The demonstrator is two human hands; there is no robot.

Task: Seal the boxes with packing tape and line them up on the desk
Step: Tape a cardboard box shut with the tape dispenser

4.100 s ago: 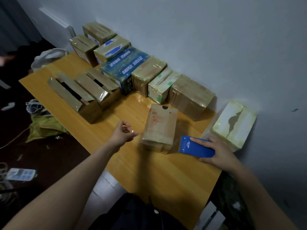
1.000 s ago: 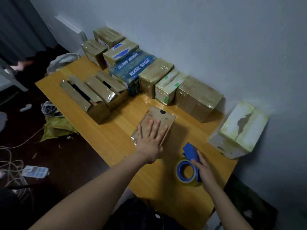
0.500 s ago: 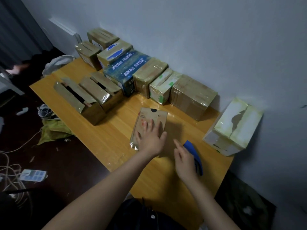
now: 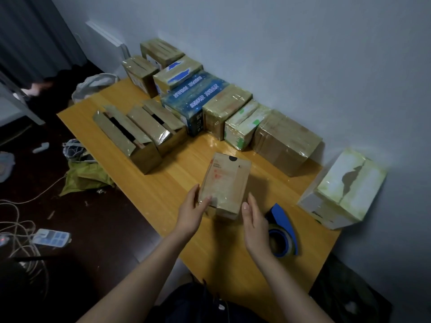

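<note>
Glossy orange wood is forming the desk point(image 4: 163, 190) we are working at. Left of the small kraft box point(image 4: 225, 180), two open-flapped cartons point(image 4: 140, 134) are sitting, flaps shiny with tape. Our left hand point(image 4: 190, 212) is gripping the small kraft box at its near left edge, thumb over its film-wrapped rectangular top. Our right hand point(image 4: 254, 221) is hovering straight-fingered just beside its right side, grasping nothing. Right of the box, the blue tape dispenser point(image 4: 283, 219) is lying near our wrist.

Both forearms reach forward. The left hand point(image 4: 190, 214) pinches the near corner of a small cardboard box point(image 4: 225, 183); the right hand point(image 4: 254, 221) stands just beside it, fingers straight.
</note>
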